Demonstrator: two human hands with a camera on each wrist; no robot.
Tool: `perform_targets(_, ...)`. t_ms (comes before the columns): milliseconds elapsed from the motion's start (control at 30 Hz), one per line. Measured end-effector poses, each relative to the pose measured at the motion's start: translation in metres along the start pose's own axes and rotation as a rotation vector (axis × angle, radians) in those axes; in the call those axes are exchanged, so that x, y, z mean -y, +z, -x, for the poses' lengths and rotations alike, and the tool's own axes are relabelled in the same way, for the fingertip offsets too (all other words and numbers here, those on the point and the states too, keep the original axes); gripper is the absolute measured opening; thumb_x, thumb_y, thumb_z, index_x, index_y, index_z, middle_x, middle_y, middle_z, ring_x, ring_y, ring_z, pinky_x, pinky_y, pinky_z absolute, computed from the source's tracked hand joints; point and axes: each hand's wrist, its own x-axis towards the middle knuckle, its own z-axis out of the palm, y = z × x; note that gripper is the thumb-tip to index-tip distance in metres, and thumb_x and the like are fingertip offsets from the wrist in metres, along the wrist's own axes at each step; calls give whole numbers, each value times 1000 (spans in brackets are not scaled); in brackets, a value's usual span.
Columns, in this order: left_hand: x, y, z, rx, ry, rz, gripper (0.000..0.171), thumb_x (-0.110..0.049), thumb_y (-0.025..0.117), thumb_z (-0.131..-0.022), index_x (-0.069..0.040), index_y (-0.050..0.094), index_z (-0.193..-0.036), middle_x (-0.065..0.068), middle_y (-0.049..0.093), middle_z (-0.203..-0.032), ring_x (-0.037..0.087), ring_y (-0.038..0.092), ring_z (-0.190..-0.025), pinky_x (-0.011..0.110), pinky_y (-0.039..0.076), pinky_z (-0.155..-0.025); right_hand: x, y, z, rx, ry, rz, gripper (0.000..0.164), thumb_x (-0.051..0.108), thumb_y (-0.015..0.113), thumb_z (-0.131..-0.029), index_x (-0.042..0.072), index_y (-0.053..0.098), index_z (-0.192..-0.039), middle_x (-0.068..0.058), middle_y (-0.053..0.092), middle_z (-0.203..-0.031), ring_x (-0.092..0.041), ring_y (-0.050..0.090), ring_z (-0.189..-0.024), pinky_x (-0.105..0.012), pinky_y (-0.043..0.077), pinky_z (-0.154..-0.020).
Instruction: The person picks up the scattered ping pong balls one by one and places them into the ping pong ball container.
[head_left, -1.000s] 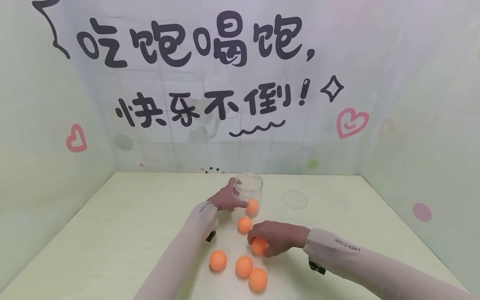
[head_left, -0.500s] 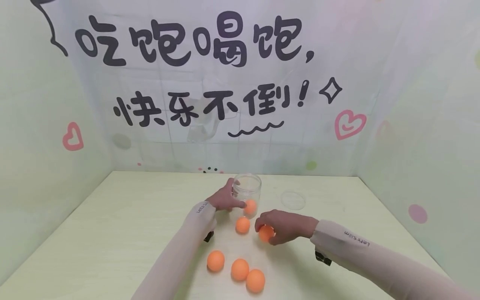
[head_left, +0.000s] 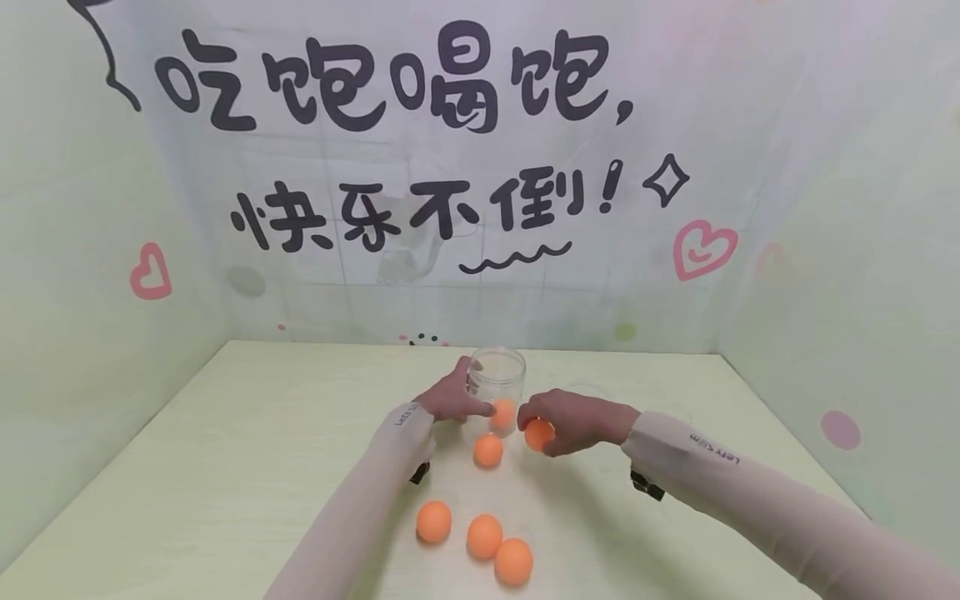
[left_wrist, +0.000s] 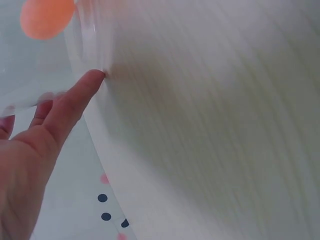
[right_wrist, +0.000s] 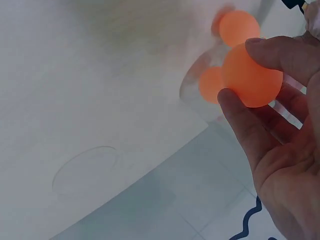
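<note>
A clear, wide-mouthed jar (head_left: 498,371) stands upright on the far part of the table, with one orange ping-pong ball (left_wrist: 47,18) at its bottom. My left hand (head_left: 452,395) grips the jar from the left side, thumb toward the front. Just right of the jar and below its rim, my right hand (head_left: 576,418) holds another orange ping-pong ball (right_wrist: 252,75) between thumb and fingers. A loose ball (head_left: 488,451) lies on the table directly before the jar. Nearer the front are three more: a left ball (head_left: 434,522), a middle ball (head_left: 484,536) and a right ball (head_left: 513,562).
Behind my right hand lies a thin clear round lid (right_wrist: 85,170), mostly hidden in the head view. A printed sheet (head_left: 405,308) with black lettering hangs along the table's back edge, and similar sheets flank both sides.
My right hand has lifted its ball from near the front balls and carried it away from me, up beside the jar. The left hand and jar have stayed in place.
</note>
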Motion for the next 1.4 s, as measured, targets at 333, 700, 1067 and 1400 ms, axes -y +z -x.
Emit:
perform_targets(333, 5, -3, -4, 21, -6, 23, 82, -27, 77, -75, -16, 26, -138, 15, 49, -122, 21, 54, -76, 27, 42, -64, -5, -28, -15, -69, 3, -11, 30, 0, 67, -77, 7, 63, -106, -1, 62, -97, -14, 53, -84, -26, 45, -75)
perform_targets(700, 10, 0, -11, 36, 31, 54, 84, -27, 79, -72, -14, 28, -137, 17, 46, -130, 23, 56, -86, 29, 45, -67, -16, -60, -23, -47, 74, 42, 26, 0, 64, -76, 9, 65, -101, 0, 61, -89, -16, 51, -79, -26, 43, -71)
perform_targets(1067, 13, -2, -13, 29, 25, 38, 83, -29, 79, -73, -15, 28, -137, 15, 48, -128, 24, 56, -90, 30, 46, -70, -15, -77, -44, -138, 59, 44, 26, -2, 65, -75, 7, 67, -100, -3, 62, -88, -18, 53, -80, -27, 43, -71)
perform_targets(1400, 15, -1, -9, 21, 53, 70, 79, -26, 77, -75, -13, 28, -135, 14, 48, -126, 23, 55, -89, 29, 46, -69, -11, -71, -70, -155, 47, 26, 28, 3, 64, -78, 6, 67, -106, -4, 64, -92, -18, 53, -82, -26, 43, -73)
